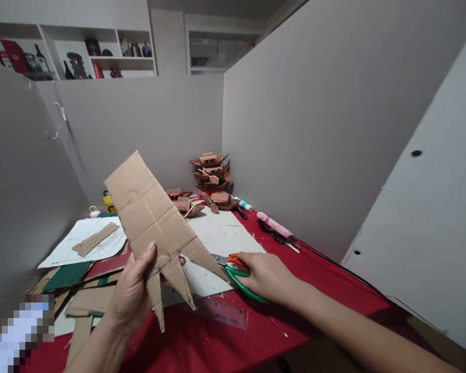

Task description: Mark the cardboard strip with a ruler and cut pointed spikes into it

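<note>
My left hand (134, 285) grips a brown cardboard piece (151, 212), thumb on its front face, other fingers mostly hidden behind. The piece is tilted, its near end cut into pointed strips, with creases and pen lines across it. My right hand (270, 274) is closed round scissors (236, 274) with one green and one orange handle. Their metal blades lie at the right edge of the cardboard, close to the rightmost point; the tips are partly hidden. Below the cardboard, a pinkish clear ruler (223, 313) lies on the red cloth (295, 321).
Small brown model boats (212, 173) are stacked at the back corner. Cardboard scraps (89, 300) and a white paper sheet (77, 238) lie at the left. A pink-handled tool (274, 224) with a black cable rests along the right partition (314, 129). A white board (225, 233) lies mid-table.
</note>
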`<control>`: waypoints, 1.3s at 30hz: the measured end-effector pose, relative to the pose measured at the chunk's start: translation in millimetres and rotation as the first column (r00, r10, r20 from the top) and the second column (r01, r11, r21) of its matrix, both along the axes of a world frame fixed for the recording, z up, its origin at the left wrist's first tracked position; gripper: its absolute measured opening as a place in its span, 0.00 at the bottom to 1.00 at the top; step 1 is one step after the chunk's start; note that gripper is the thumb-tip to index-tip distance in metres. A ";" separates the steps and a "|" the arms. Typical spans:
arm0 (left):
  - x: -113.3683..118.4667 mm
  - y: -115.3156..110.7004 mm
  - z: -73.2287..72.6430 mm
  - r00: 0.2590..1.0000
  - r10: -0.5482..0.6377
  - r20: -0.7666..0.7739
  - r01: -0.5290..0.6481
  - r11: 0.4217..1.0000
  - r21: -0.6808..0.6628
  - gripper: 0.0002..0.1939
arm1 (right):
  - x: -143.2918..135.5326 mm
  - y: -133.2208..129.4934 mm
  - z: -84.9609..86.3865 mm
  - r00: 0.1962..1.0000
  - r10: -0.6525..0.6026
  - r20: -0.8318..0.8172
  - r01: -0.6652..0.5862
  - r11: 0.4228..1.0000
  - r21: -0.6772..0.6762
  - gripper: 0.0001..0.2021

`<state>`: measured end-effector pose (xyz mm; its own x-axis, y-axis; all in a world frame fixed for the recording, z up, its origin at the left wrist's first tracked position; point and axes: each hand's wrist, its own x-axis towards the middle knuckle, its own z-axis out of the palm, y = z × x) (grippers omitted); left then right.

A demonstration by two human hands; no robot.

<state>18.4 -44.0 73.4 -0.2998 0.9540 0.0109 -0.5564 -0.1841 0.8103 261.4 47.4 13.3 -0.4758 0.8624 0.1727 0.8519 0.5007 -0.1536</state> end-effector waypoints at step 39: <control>15.9 15.0 -34.2 0.960 -0.121 -0.251 0.051 0.962 -0.268 0.32 | -62.2 25.2 22.1 0.281 -0.353 -0.892 -0.847 0.346 -0.404 0.20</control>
